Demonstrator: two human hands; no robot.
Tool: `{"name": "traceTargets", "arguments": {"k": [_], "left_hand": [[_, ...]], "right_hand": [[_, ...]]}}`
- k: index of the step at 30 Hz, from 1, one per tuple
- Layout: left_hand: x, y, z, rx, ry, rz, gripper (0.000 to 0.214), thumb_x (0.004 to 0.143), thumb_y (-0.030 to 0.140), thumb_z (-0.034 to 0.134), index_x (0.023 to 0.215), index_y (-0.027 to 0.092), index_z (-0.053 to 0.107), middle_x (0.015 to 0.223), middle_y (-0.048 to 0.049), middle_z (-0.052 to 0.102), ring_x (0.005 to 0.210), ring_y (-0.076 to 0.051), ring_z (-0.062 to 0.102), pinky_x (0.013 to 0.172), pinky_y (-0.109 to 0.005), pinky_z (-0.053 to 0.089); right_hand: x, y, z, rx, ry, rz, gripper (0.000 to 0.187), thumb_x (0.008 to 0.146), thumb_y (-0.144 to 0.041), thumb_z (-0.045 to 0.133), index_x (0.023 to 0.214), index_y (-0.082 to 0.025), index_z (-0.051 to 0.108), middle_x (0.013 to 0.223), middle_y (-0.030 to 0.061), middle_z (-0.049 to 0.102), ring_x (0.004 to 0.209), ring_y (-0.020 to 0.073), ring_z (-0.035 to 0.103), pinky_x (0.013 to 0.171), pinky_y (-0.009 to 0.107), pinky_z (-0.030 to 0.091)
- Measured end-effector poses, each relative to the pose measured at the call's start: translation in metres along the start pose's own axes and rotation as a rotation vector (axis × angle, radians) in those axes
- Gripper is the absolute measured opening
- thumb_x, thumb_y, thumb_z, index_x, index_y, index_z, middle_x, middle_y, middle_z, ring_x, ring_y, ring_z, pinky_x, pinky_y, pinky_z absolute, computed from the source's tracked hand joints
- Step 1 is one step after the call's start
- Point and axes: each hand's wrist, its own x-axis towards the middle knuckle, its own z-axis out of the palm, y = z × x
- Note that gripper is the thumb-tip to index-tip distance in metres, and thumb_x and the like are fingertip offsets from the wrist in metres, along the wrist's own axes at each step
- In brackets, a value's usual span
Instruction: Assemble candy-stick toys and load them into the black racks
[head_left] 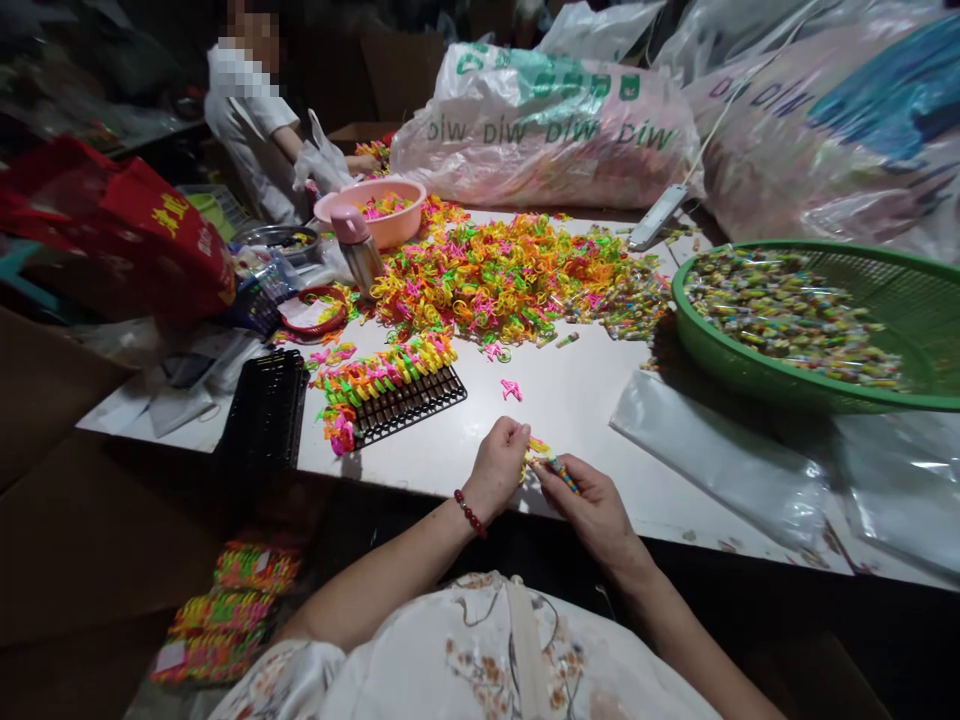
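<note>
Just over the table's front edge, my left hand [496, 465] is closed on a small yellow plastic piece [536, 446], partly hidden by the fingers. My right hand [596, 505] pinches a thin tube with blue and orange stripes [564, 474], its tip meeting the yellow piece. Beyond my hands lies a loose pink plastic piece [511, 390]. To the left, a black grid rack [420, 408] carries rows of bright plastic pieces [386, 368]. Behind it spreads a large heap of similar coloured pieces [495, 275].
A green basket [750, 360] of small striped tubes stands right, above clear plastic bags [720, 460]. Black racks [262, 405] are stacked left. At the back are a pink basin [405, 220], a flask [358, 250], big filled sacks [540, 140] and another person [251, 140].
</note>
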Motion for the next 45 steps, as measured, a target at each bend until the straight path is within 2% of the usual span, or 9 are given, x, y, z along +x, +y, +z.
{"name": "traceTargets", "arguments": {"k": [5, 8, 11, 14, 19, 25, 34, 40, 45], "left_hand": [[0.008, -0.005, 0.011, 0.189, -0.042, 0.058, 0.032, 0.094, 0.044, 0.038, 0.073, 0.021, 0.041, 0.064, 0.0045, 0.043, 0.061, -0.012, 0.044, 0.059, -0.024, 0.039], [0.021, -0.002, 0.015, 0.415, 0.038, 0.284, 0.024, 0.097, 0.034, 0.034, 0.082, 0.02, 0.047, 0.08, -0.0005, 0.053, 0.078, -0.015, 0.051, 0.076, -0.03, 0.044], [0.045, 0.001, 0.013, 0.741, 0.157, 0.526, 0.015, 0.093, 0.027, 0.046, 0.103, 0.018, 0.051, 0.106, -0.0094, 0.055, 0.104, -0.022, 0.048, 0.095, -0.039, 0.04], [0.077, 0.001, 0.009, 1.001, 0.269, 0.529, 0.04, 0.087, 0.032, 0.058, 0.121, 0.013, 0.047, 0.124, -0.017, 0.046, 0.115, -0.029, 0.041, 0.1, -0.046, 0.037], [0.115, 0.0, 0.004, 1.152, 0.247, 0.468, 0.022, 0.087, 0.011, 0.047, 0.107, 0.01, 0.056, 0.112, -0.0177, 0.051, 0.108, -0.028, 0.043, 0.096, -0.044, 0.039], [0.127, 0.004, -0.004, 1.158, 0.289, 0.463, 0.042, 0.079, -0.002, 0.042, 0.119, 0.01, 0.049, 0.116, -0.0164, 0.049, 0.108, -0.025, 0.043, 0.097, -0.04, 0.038], [0.152, 0.01, 0.006, 1.252, 0.346, 0.34, 0.027, 0.092, 0.028, 0.05, 0.116, 0.014, 0.05, 0.113, -0.0141, 0.052, 0.106, -0.026, 0.048, 0.084, -0.036, 0.047], [0.141, 0.018, -0.004, 1.298, 0.267, 0.371, 0.022, 0.094, 0.015, 0.04, 0.112, 0.012, 0.053, 0.104, -0.0141, 0.056, 0.096, -0.022, 0.055, 0.08, -0.033, 0.048], [0.118, 0.014, -0.016, 1.295, 0.166, 0.488, 0.03, 0.087, 0.044, 0.058, 0.101, 0.018, 0.058, 0.107, -0.01, 0.052, 0.098, -0.024, 0.052, 0.08, -0.035, 0.048]], "right_hand": [[0.001, 0.002, -0.018, -0.229, 0.055, -0.043, 0.036, 0.087, -0.051, 0.058, 0.074, -0.018, 0.057, 0.061, -0.0036, 0.047, 0.057, 0.0106, 0.041, 0.053, 0.023, 0.034], [0.007, 0.012, -0.048, -0.39, 0.255, -0.084, 0.037, 0.089, -0.053, 0.052, 0.082, -0.018, 0.061, 0.068, -0.0001, 0.056, 0.063, 0.0143, 0.05, 0.059, 0.026, 0.041], [0.013, 0.026, -0.077, -0.733, 0.505, -0.305, 0.04, 0.089, -0.053, 0.049, 0.092, -0.018, 0.067, 0.092, 0.0093, 0.065, 0.087, 0.0241, 0.058, 0.081, 0.039, 0.046], [0.015, 0.038, -0.088, -0.974, 0.619, -0.52, 0.039, 0.092, -0.047, 0.047, 0.099, -0.016, 0.068, 0.105, 0.0145, 0.064, 0.099, 0.0292, 0.056, 0.09, 0.049, 0.043], [0.013, 0.058, -0.069, -0.895, 0.557, -0.651, 0.024, 0.093, -0.033, 0.05, 0.103, -0.017, 0.064, 0.106, 0.0127, 0.06, 0.101, 0.0263, 0.057, 0.087, 0.045, 0.05], [0.012, 0.079, -0.053, -0.875, 0.451, -0.71, 0.028, 0.092, -0.027, 0.052, 0.119, -0.018, 0.057, 0.121, 0.0148, 0.052, 0.114, 0.0287, 0.054, 0.094, 0.05, 0.051], [0.017, 0.077, -0.055, -0.929, 0.485, -0.769, 0.029, 0.093, -0.037, 0.05, 0.112, -0.017, 0.058, 0.114, 0.0162, 0.056, 0.104, 0.031, 0.058, 0.088, 0.052, 0.054], [0.021, 0.084, -0.057, -0.932, 0.47, -0.774, 0.03, 0.093, -0.04, 0.049, 0.113, -0.018, 0.058, 0.115, 0.0165, 0.056, 0.104, 0.0309, 0.06, 0.09, 0.051, 0.052], [0.022, 0.085, -0.057, -0.957, 0.483, -0.793, 0.03, 0.094, -0.039, 0.049, 0.112, -0.018, 0.058, 0.114, 0.0168, 0.057, 0.103, 0.0307, 0.06, 0.089, 0.05, 0.054]]}}
